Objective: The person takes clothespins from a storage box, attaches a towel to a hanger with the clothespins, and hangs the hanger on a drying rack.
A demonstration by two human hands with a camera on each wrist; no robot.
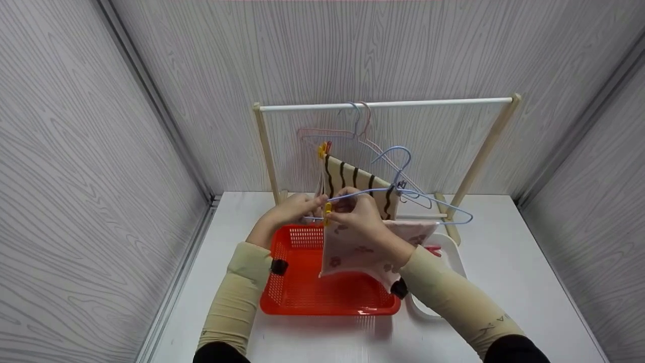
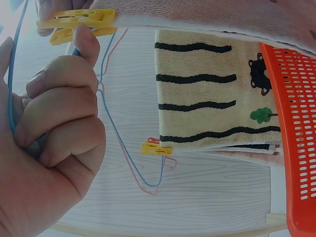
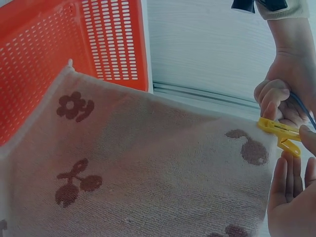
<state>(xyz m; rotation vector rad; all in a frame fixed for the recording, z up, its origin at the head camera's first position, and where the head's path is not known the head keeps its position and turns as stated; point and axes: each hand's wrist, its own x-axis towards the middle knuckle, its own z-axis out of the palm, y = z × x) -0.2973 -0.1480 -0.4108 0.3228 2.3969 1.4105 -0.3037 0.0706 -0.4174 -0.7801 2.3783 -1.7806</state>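
My left hand (image 2: 64, 113) curls its fingers round one end of a blue wire hanger (image 1: 456, 207). Between thumb and fingers, my right hand (image 1: 364, 217) pinches a yellow clothespin (image 3: 279, 131) at the upper corner of a pink towel (image 3: 148, 163) with darker flower and cherry patterns. From the hanger's bar the towel hangs down over the basket. The hanger's hook (image 1: 400, 151) points up, off the rack's rail. In the left wrist view, the clothespin (image 2: 84, 19) lies right by my left index fingertip.
Behind, a beige towel with dark wavy stripes (image 1: 355, 176) hangs from the white-railed rack (image 1: 433, 103), with yellow and red clothespins (image 1: 324, 149) at its corner. Below stands a red basket (image 1: 330, 307); right of it, a white tray (image 1: 456, 257) holds red clothespins (image 1: 433, 250).
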